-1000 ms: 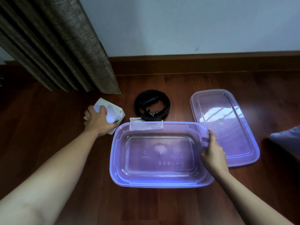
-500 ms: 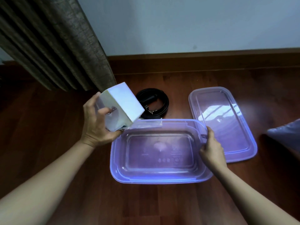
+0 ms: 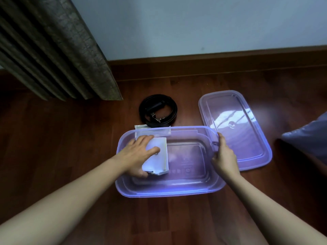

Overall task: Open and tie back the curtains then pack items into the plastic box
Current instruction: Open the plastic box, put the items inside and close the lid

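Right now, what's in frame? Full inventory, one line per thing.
plastic box: 1, translucent purple, on the floor at centre, open
lid: 1, translucent purple, flat on the floor to the right of the box
white carton: 1, white, inside the box at its left end
belt: 1, black, coiled on the floor behind the box
flat white packet: 1, white, on the floor against the box's far wall
curtain: 1, grey-brown, hanging at upper left
grey-blue cloth: 1, at the right edge, cut off by the frame
floor: dark red-brown wood
wall: pale, with a brown skirting board
left hand: in the box, holding the carton
right hand: gripping the box's right rim
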